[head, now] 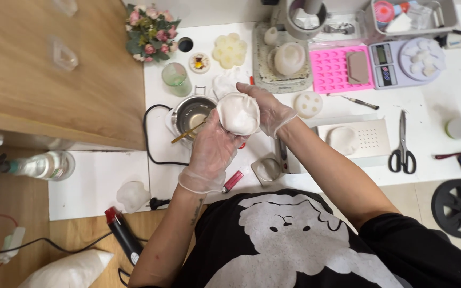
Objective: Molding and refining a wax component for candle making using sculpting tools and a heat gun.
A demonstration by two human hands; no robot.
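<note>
Wearing thin, clear, crinkled plastic gloves on left hand (211, 151) and right hand (269, 109); gripping a matt white rubbery mould (238, 113). Gleaming behind: metal pot (190, 113). Far right: glossy pink tray (339, 70), steel scissors (402, 143).

On the white surface (444, 106), at the far right side, stands a small digital scale (405, 63). Its body is pale grey-lilac, and its round weighing plate carries some white pieces. On the left part of the scale there is a small rectangular screen (384, 54), grey-green in colour; under it is a dark panel with buttons. The scale stands just beside a pink mould tray (329, 72).

At the left edge of the view, a clear plastic bottle (42, 165) lies on its side. It seems to have a pale label around it, but this is too blurred to tell more.
</note>
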